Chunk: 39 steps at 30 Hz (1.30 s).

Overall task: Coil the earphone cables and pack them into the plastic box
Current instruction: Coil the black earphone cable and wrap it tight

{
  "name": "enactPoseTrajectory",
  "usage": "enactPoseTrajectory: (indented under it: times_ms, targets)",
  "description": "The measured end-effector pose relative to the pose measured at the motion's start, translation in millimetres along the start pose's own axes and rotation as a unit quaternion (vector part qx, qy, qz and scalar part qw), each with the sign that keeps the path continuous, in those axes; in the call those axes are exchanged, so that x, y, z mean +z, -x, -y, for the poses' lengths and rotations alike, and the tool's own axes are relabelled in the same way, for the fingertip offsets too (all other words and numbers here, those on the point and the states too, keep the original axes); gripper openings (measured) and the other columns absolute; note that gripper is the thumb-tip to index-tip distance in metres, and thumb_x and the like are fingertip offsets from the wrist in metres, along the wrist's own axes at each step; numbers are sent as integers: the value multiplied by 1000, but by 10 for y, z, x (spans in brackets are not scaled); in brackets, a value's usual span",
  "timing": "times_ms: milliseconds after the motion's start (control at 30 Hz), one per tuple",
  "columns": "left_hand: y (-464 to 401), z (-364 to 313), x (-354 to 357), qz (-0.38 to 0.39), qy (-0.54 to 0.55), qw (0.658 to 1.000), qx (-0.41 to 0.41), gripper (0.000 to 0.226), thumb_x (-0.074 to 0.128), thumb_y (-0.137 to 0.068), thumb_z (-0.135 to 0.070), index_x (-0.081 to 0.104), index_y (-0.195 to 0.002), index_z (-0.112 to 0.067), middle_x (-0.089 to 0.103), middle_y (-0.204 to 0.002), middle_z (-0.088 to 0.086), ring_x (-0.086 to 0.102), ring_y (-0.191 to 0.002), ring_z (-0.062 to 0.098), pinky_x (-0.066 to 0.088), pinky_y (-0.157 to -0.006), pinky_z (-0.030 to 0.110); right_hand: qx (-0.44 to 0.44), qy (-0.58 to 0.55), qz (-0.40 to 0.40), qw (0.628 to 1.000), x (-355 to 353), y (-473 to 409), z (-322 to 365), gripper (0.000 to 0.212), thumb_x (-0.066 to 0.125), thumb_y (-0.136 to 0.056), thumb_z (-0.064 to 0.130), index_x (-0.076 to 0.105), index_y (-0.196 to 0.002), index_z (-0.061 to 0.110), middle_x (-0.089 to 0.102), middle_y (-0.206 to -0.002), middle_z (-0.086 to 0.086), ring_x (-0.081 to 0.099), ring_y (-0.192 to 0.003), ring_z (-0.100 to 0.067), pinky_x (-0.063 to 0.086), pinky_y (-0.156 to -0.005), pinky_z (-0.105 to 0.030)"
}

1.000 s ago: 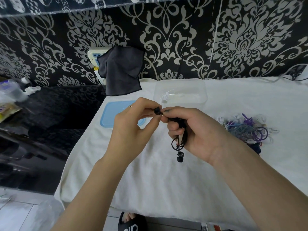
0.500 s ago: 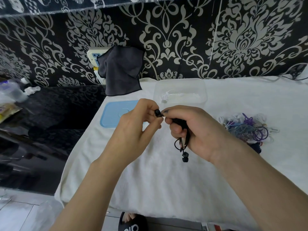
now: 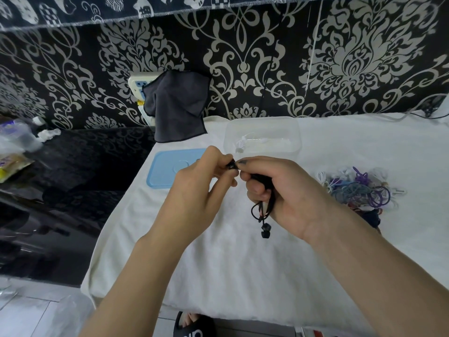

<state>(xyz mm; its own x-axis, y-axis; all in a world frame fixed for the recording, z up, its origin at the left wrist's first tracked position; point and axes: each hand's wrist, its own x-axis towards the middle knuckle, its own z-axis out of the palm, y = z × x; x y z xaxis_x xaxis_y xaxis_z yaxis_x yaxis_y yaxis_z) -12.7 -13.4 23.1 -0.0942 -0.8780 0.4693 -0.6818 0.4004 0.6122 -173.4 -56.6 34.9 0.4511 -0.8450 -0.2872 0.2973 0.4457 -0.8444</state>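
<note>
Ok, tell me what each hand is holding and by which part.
Both hold one black earphone cable: the right hand grips the coiled bundle, the left hand pinches its free end.

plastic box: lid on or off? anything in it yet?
Lid off: the blue lid lies flat on the white cloth, left of the open plastic box. The box holds one white earphone.

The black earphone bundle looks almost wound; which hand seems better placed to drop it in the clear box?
Probably the right hand: it grips the coiled black earphone, just in front of the clear box. The left hand only pinches the loose end.
</note>
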Motion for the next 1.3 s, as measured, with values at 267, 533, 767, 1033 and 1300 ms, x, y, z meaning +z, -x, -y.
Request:
enactPoseTrajectory:
  times_ms: [267,533,767,1033,1300]
  targets:
    - [-24,-24,22,-29,-3,1000,5,9,60,-99,-10,56,-105,-4,64,-97,-40,67,-91,-13,54,-83,14,-33,-30,-7,999,48,37,-21,18,61,-92,3,65,-74,4,56,-60,-2,41,-47,-9,30,-47,-20]
    - [-28,-99,20,-57,14,998,-36,28,76,-88,-5,54,-101,-17,68,-96,-16,69,-92,3,51,-83,13,-55,12,-45,997,47,66,-1,9,63,-90,2,72,-89,4,62,-69,-5,50,-53,-13,36,-45,-19]
    - [-28,-157,12,-71,92,992,-51,16,69,-92,-5,58,-101,-12,71,-98,-13,72,-95,8,55,-86,19,-61,29,-61,996,32,60,28,7,64,-89,2,70,-88,5,66,-67,-4,50,-54,-13,37,-45,-19]
    - [-48,-173,13,-74,101,991,-37,17,71,-89,-8,58,-97,-14,71,-95,-5,73,-93,17,58,-87,30,-76,40,-57,995,20,48,35,7,65,-88,2,70,-87,7,63,-67,-5,51,-54,-13,37,-47,-20]
    - [-100,-169,59,-70,105,990,-65,18,71,-92,-2,58,-99,-13,72,-94,-10,72,-92,8,55,-85,19,-84,51,-60,993,-14,14,62,6,64,-89,3,70,-90,4,66,-67,-5,48,-56,-16,38,-47,-21]
